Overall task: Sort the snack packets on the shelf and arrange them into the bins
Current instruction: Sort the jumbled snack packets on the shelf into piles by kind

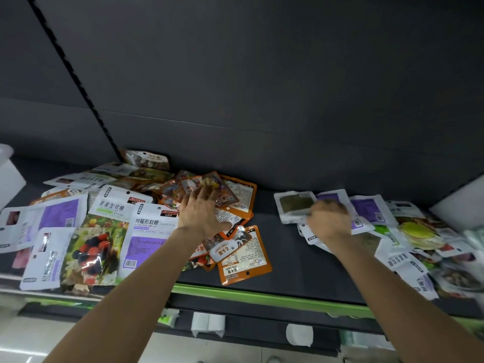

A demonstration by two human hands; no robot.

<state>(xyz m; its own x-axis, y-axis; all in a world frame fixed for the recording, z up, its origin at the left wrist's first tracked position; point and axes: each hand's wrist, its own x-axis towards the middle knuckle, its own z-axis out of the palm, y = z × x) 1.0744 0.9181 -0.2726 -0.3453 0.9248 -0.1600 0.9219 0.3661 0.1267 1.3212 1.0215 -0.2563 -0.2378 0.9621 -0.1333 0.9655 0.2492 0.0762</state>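
Note:
Snack packets lie scattered over a dark shelf (pixel 288 260). My left hand (pixel 201 213) rests flat, fingers spread, on a heap of orange candy packets (pixel 243 255) in the middle. White and purple gummy packets (pixel 149 231) lie to its left, beside a packet (pixel 91 250) showing berries. My right hand (pixel 328 221) is blurred and curled on a white packet with a green-brown window (pixel 294 205), at the left edge of a pile of white and purple packets (pixel 366 208). Whether it grips that packet is unclear.
A white bin (pixel 9 176) stands at the far left of the shelf and another white bin edge (pixel 461 203) at the far right. The shelf has a green front strip (pixel 262 297) with white price tags (pixel 208 324) below. A dark back panel rises behind.

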